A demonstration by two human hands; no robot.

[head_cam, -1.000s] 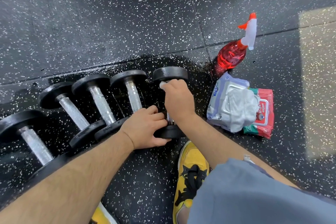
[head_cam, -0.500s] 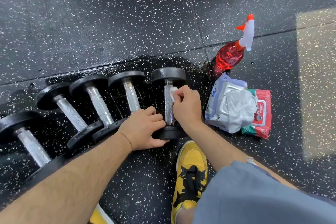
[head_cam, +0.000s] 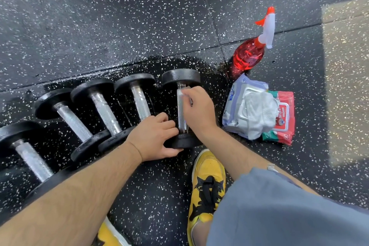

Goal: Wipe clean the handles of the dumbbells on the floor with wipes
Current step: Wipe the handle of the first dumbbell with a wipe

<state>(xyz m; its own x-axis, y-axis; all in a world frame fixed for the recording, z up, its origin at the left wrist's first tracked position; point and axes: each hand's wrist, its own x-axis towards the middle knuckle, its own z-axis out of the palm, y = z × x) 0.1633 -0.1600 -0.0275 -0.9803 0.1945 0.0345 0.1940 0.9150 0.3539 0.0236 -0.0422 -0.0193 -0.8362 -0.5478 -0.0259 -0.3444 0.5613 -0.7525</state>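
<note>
We see the right hand [head_cam: 197, 109] at the far end of the rightmost dumbbell [head_cam: 186, 141], its grip clamped on a white wipe [head_cam: 180, 93] that it presses against the top of the knurled handle [head_cam: 181, 118], just below the far weight head. Half a second ago the wipe sat lower, near the middle of the handle; now it is back up where it was a second ago, and most of the bare metal shows below and to the left of the hand. The left hand [head_cam: 154, 138] has not shifted: its fingers curl over the near weight head and its thumb lies along the front, so its grip is closed on that end of the dumbbell. This dumbbell lies on the dark speckled floor [head_cam: 99, 26], on a wet patch, at the right end of a row with four other dumbbells [head_cam: 104, 114] fanned out to its left. To its right lie a white and blue wipes pack [head_cam: 236, 94] with a loose wipe draped over it and, partly under it, a red wipes pack [head_cam: 284, 114]. A red spray bottle [head_cam: 248, 56] stands beyond them. A yellow shoe [head_cam: 207, 183] rests on the floor just below the dumbbell.
</note>
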